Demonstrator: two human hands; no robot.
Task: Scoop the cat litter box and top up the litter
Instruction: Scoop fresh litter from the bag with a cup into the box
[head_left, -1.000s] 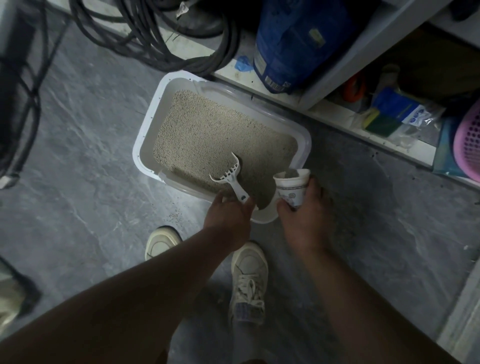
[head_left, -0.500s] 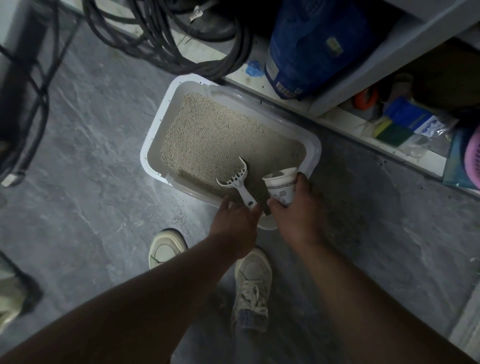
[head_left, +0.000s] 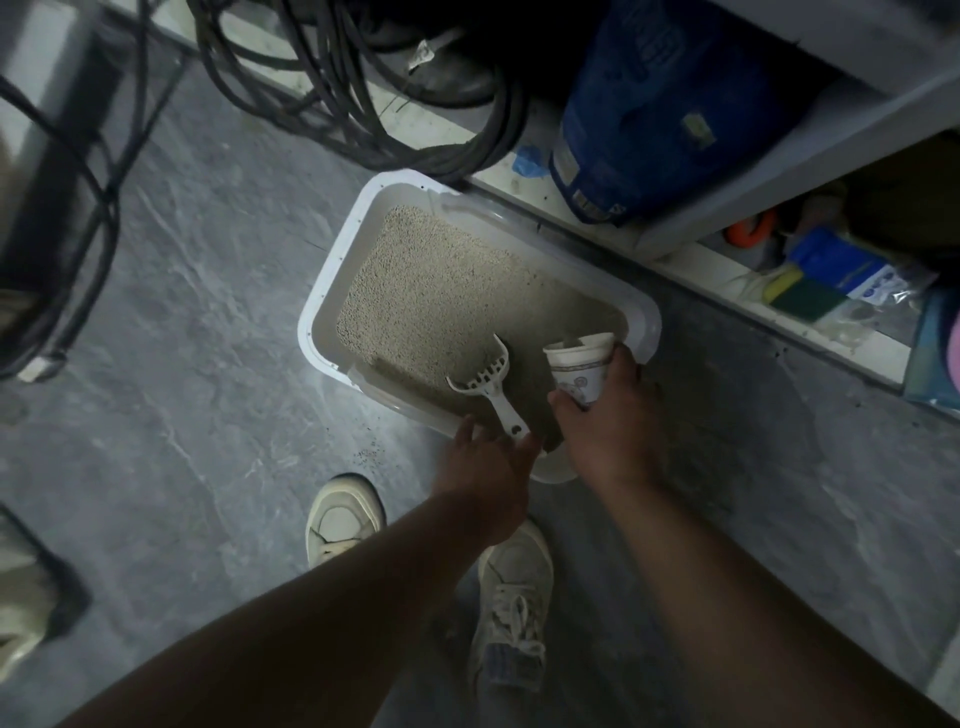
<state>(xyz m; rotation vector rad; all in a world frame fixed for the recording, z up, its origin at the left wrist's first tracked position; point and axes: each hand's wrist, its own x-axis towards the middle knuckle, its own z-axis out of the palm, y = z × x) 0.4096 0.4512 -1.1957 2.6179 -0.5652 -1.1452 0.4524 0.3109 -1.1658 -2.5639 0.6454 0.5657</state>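
Left hand (head_left: 491, 467) has let go of scoop (head_left: 488, 382), fingers loose at litter box (head_left: 332, 291) near rim; right hand (head_left: 608, 421) grasps cup (head_left: 579, 366) above it.

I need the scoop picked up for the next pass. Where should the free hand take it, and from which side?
Grip the scoop by its narrow handle, near the end with the hanging hole, coming from the near rim of the litter box. The handle slants up toward the left hand, which hovers open just below it, while the slotted head lies in the litter. The right hand holds the cup.

Pink basket (head_left: 953, 348) cut off (right edge).
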